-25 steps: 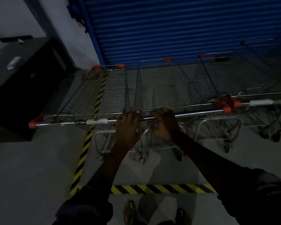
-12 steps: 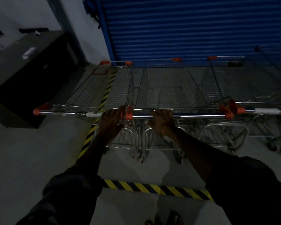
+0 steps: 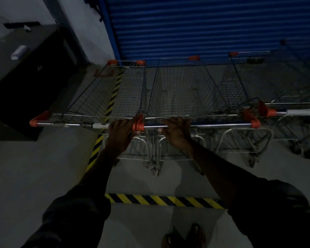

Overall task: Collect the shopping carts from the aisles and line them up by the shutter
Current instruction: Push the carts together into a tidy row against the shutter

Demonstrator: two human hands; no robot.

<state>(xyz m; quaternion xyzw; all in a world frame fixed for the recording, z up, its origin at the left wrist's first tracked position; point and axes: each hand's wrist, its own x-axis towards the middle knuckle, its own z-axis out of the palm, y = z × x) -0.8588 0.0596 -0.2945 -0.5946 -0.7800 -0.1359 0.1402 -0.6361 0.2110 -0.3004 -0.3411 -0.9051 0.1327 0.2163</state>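
The carts (image 3: 183, 90) are bare wire mesh with glossy chromed handle bars (image 3: 204, 125) and orange plastic end caps (image 3: 139, 125); the shutter (image 3: 195, 29) is ribbed blue-painted metal, the floor (image 3: 34, 172) matt grey.

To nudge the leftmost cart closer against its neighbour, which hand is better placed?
The left hand. It already rests on the leftmost cart's handle, beside the orange end caps where the handles meet. The right hand grips the middle cart's handle.
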